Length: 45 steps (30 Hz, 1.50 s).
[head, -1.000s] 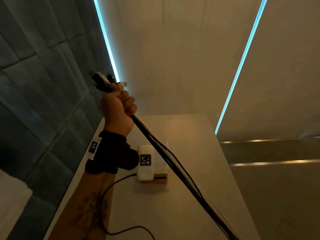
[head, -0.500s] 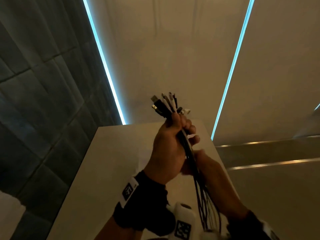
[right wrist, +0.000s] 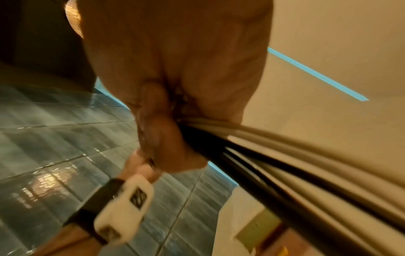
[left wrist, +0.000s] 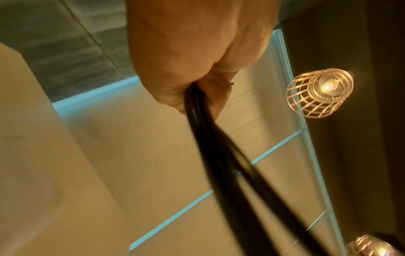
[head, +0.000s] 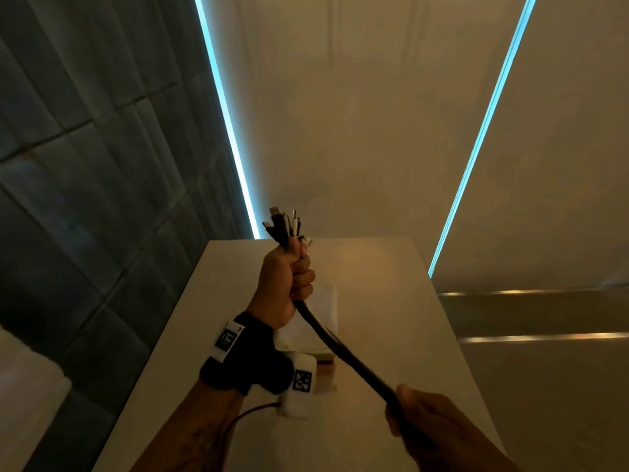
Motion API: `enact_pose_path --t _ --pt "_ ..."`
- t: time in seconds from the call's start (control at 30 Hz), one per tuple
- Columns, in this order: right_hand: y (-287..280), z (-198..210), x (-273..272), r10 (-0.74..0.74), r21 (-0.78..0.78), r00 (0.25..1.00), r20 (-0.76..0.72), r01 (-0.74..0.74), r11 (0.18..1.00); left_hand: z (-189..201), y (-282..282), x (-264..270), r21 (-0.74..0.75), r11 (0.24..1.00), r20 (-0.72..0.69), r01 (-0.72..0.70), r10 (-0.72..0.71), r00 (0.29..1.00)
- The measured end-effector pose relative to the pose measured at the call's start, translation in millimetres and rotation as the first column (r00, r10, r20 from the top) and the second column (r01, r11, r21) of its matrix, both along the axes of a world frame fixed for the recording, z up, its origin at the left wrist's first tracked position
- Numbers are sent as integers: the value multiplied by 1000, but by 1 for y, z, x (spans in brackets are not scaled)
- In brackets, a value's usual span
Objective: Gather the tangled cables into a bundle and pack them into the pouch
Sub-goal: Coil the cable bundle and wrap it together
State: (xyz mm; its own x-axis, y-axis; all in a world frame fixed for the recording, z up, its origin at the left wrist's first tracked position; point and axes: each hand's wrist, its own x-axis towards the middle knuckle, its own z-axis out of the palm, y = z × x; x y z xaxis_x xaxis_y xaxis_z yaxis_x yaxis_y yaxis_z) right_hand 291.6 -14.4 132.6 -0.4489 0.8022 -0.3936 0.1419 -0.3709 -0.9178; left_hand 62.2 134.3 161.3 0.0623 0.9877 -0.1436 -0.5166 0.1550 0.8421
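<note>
A bundle of dark cables [head: 335, 345] stretches taut above the table. My left hand [head: 289, 277] grips its upper end in a fist, and several plug ends [head: 284, 223] stick out above the fist. My right hand [head: 418, 417] grips the same bundle lower down, near the bottom right of the head view. In the left wrist view the black cables [left wrist: 210, 138] run out of the fist. In the right wrist view the cables [right wrist: 285, 166], dark and one pale, run out of my right fist. A pale flat pouch [head: 323, 321] lies on the table behind the bundle, partly hidden.
The long beige table [head: 408, 318] runs away from me, with a dark tiled wall [head: 85, 199] on its left. Blue light strips [head: 224, 107] cross the pale wall behind. A thin wire [head: 245, 412] trails from my left wrist camera. A wire-cage lamp [left wrist: 320, 91] hangs overhead.
My right hand has slid down the bundle from just under the left fist to far below it. The cables between the hands are now pulled straight, and the left hand has dropped slightly.
</note>
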Motion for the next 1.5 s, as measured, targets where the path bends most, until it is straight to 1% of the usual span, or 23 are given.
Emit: enact_pose_path --t 0.07,0.1,0.13,0.2,0.27,0.33,0.4,0.47,0.57,0.67,0.77,0.83,0.93,1.0,1.07,1.17,1.23,1.3,1.33,1.37,1.4,1.47,1.5 --pt "-3 23 14 51 116 989 142 -68 991 -7 -5 -7 -11 1000 -68 -7 6 998" --pt "-4 37 22 30 200 975 220 -75 977 -10 -9 -8 -12 1000 -96 1 -3 995" --pt "-2 52 28 -31 306 962 273 -56 951 -12 -15 -6 -12 1000 -131 21 -22 991" --pt "9 76 35 -152 483 948 280 -2 875 -13 -32 3 -7 994 -237 107 -106 966" --pt "29 91 35 -246 599 933 263 42 800 -12 -51 17 -3 973 -319 231 -220 922" --pt "52 96 34 -319 681 918 235 79 728 -10 -68 29 -8 942 -335 335 -318 887" --pt "74 93 28 -335 712 912 235 73 698 -6 -82 37 0 900 -326 435 -412 851" --pt "90 87 22 -313 709 912 265 36 704 -1 -90 41 -9 863 -341 505 -477 810" --pt "102 76 15 -282 702 910 305 -15 712 1 -97 44 -20 842 -386 539 -504 773" --pt "108 67 10 -247 680 912 329 -47 732 -5 -97 47 -54 871 -444 489 -460 769" --pt "111 62 7 -206 650 912 354 -81 756 -10 -97 49 -107 868 -475 485 -473 742" --pt "111 61 6 -182 633 914 362 -97 768 -13 -98 50 -109 851 -407 513 -509 758" --pt "111 61 8 -168 614 910 380 -113 781 -17 -100 52 -135 814 -182 566 -581 793" --pt "111 57 13 -146 567 932 331 -73 820 -18 -102 53 -163 823 -54 545 -559 828" --pt "107 50 21 -77 467 971 227 -39 884 -16 -99 49 -188 856 35 482 -485 874" --pt "95 32 41 71 237 997 28 -76 969 -13 -89 32 -237 901 168 363 -330 929" --pt "86 17 53 44 154 997 -63 -34 988 -13 -83 21 -262 926 213 271 -219 952" --pt "79 8 51 -112 123 983 -145 130 984 -16 -79 18 -270 944 195 190 -140 971" --pt "75 6 45 -220 163 964 -150 243 956 -20 -78 20 -271 949 165 162 -120 979" --pt "71 5 38 -322 264 939 -122 343 901 -23 -77 24 -268 951 129 155 -124 984" --pt "66 7 29 -412 416 909 -71 402 816 -25 -76 30 -262 951 92 162 -142 986" --pt "59 14 5 -528 707 849 7 369 603 -25 -74 42 -250 949 29 191 -189 981" --pt "56 18 -8 -549 789 835 17 327 521 -24 -74 47 -246 948 5 203 -208 978"
